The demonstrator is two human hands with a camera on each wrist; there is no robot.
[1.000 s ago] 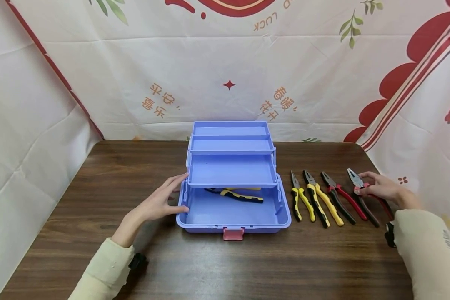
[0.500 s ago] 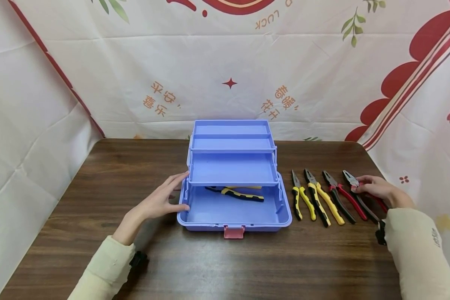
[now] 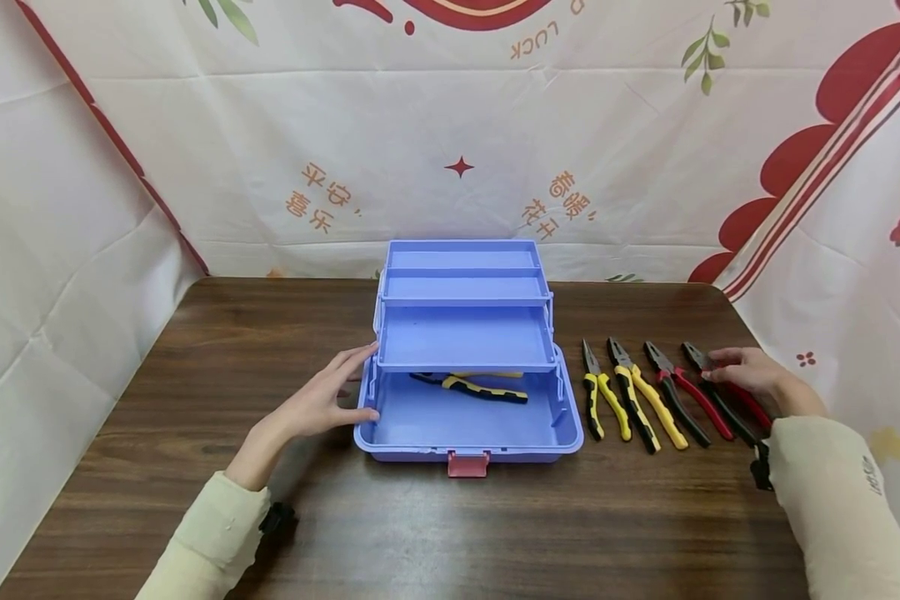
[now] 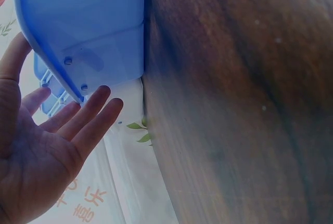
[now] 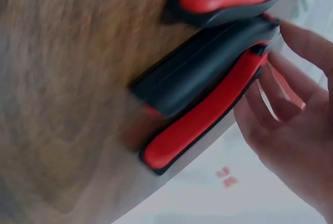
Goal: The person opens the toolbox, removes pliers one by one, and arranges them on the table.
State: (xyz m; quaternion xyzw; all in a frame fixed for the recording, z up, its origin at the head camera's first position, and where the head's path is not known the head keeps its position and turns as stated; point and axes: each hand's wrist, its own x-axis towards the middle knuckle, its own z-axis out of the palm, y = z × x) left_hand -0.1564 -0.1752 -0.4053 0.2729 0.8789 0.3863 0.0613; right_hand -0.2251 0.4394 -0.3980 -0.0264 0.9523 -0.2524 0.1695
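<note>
A blue toolbox [image 3: 468,456] stands with its stepped trays raised. My left hand [image 3: 318,400] is at its left side, fingers spread and fairly straight; in the left wrist view the thumb [image 4: 18,52] touches the box rim. At the right end of a row of tools, my right hand [image 3: 753,375] holds red-and-black pliers [image 3: 729,412] near the joint. The right wrist view has the thumb [image 5: 307,47] on one side of these pliers and the other fingers across from it. Some fingertips are hidden there.
Left of the held pliers lie red-and-black pliers [image 3: 682,392], yellow-and-black pliers [image 3: 637,400] and smaller yellow-and-black long-nose pliers [image 3: 596,392]. Another yellow-and-black pair of pliers [image 3: 487,393] lies inside the toolbox, partly under a tray. A printed cloth [image 3: 270,125] hangs behind the table [image 3: 420,533].
My right hand has moved slightly left with the rightmost pliers, whose shiny head has turned darker and now lies closer to the neighbouring pair. The left hand has stayed at the toolbox.
</note>
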